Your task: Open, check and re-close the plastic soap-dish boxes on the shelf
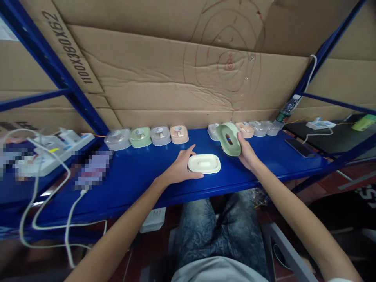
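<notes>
On the blue shelf surface lies a cream-white oval piece with a raised rim and a raised bar along its middle. My left hand curves around its left end, thumb along the front edge and fingers spread behind; whether it presses on the piece I cannot tell. Up and to the right, my right hand grips a pale green oval plastic cover by its right side, thumb on top. This cover has an oval opening in its middle and is tilted above the surface. The fingers beneath it are mostly hidden.
Along the back stand clear-lidded boxes, among them a green one and a peach one; more stand at right beside a plastic bottle. A phone lies at right. Power strips and white cables occupy the left.
</notes>
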A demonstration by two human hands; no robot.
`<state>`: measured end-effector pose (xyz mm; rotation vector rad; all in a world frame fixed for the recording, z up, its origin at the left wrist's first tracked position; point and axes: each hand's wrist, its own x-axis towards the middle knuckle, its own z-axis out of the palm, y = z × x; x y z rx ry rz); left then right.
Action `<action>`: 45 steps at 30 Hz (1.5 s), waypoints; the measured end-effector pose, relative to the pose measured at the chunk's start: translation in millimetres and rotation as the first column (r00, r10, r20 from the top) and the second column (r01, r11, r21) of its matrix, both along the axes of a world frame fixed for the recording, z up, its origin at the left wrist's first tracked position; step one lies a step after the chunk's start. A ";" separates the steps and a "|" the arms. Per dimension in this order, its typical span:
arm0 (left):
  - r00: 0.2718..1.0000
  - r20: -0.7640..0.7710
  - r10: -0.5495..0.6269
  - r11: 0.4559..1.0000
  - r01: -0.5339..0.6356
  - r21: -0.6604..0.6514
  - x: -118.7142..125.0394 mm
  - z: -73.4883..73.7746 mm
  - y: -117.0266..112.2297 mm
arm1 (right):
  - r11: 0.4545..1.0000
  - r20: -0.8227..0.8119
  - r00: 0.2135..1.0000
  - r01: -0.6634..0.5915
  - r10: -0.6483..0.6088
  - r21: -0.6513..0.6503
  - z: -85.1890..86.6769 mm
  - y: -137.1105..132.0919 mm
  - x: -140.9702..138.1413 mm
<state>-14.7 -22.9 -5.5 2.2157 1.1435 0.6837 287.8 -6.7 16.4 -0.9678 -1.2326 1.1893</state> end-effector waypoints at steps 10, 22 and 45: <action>1.000 -0.003 0.000 1.000 0.000 0.007 -1.4 -3.2 2.0 | 0.966 0.379 0.922 -0.020 -0.081 0.256 -10.5 -7.4 -8.9; 1.000 0.007 0.021 1.000 -0.021 -0.014 -1.6 -1.4 -3.0 | 0.736 0.867 0.396 -0.481 -0.302 0.477 -30.1 -32.3 -50.8; 1.000 -0.018 0.008 1.000 -0.008 0.007 0.0 -1.5 -2.4 | 0.852 0.802 0.468 -0.174 -0.369 0.494 -33.7 -2.3 62.0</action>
